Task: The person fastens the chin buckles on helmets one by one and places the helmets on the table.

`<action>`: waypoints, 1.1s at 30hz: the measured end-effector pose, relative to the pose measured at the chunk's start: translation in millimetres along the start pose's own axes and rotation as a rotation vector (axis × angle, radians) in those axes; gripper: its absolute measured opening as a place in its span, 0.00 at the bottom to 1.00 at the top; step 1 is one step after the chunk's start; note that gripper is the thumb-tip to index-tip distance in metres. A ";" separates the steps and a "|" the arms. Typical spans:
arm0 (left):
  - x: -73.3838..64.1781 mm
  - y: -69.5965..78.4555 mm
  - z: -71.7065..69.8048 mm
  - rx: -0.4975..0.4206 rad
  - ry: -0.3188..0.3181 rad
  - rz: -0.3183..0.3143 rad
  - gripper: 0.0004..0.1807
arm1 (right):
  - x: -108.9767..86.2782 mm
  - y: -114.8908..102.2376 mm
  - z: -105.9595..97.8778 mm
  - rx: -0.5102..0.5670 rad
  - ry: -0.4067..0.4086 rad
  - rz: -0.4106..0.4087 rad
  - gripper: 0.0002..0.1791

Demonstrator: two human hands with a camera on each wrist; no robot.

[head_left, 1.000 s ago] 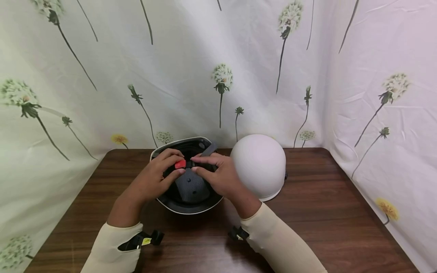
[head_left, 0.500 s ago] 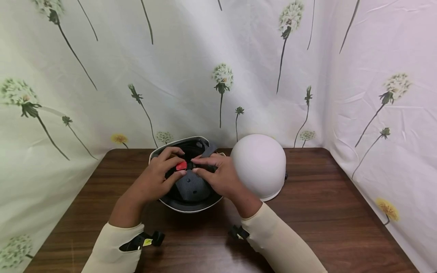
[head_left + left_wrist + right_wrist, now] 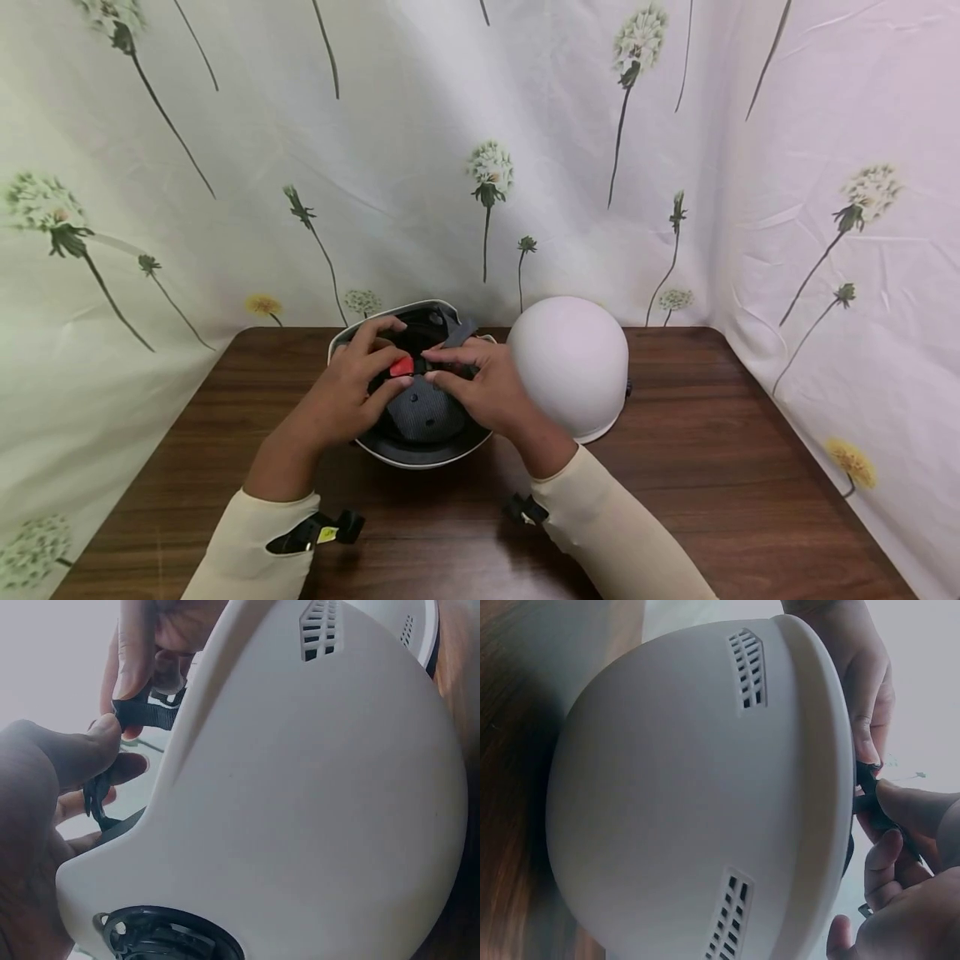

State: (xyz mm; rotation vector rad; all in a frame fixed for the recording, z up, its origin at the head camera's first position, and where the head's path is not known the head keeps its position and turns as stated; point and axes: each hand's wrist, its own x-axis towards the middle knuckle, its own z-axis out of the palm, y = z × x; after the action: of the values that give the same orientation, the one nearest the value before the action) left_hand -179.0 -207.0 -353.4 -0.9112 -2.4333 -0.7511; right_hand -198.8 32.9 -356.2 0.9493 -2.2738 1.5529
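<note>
A white helmet [image 3: 408, 459] rests upside down on the table, its black padded lining [image 3: 423, 412] facing up. Over its opening, my left hand [image 3: 341, 387] pinches the red-and-black buckle [image 3: 402, 367] of the chin strap between thumb and finger. My right hand [image 3: 491, 387] pinches the black strap end facing that buckle. Both hands meet closely, and whether the two buckle parts are joined cannot be told. A grey strap [image 3: 459, 333] sticks up behind my right fingers. In both wrist views the smooth outer shell [image 3: 300, 787] fills most of the picture, with vent grilles [image 3: 748, 669].
A second white helmet [image 3: 570, 367] stands dome up just right of the first, close to my right hand. Both are on a dark wooden table [image 3: 697, 442]. Behind hangs a flower-printed cloth [image 3: 420, 183], which also runs along the sides.
My left hand has shifted slightly right with the red buckle, toward my right hand. Its index finger is a little more raised. My right hand has barely moved.
</note>
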 end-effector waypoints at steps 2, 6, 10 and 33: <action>0.4 0.5 1.1 -0.008 -0.009 0.006 0.10 | 0.0 0.7 0.1 -0.017 -0.006 -0.010 0.15; 0.5 1.9 -0.7 -0.013 -0.017 0.009 0.09 | 1.0 0.6 1.1 -0.057 -0.022 -0.048 0.16; 0.3 2.8 -4.1 -0.012 -0.027 0.000 0.09 | 0.9 0.3 1.8 -0.052 -0.034 -0.026 0.16; 1.6 5.2 -9.9 0.056 -0.003 -0.131 0.13 | 2.7 -3.5 -1.4 0.089 -0.021 0.059 0.18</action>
State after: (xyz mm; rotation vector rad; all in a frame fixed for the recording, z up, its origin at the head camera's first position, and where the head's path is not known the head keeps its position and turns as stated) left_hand -174.5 -209.1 -343.3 -0.7380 -2.5231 -0.7237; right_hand -199.0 32.3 -351.6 0.9327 -2.2834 1.6884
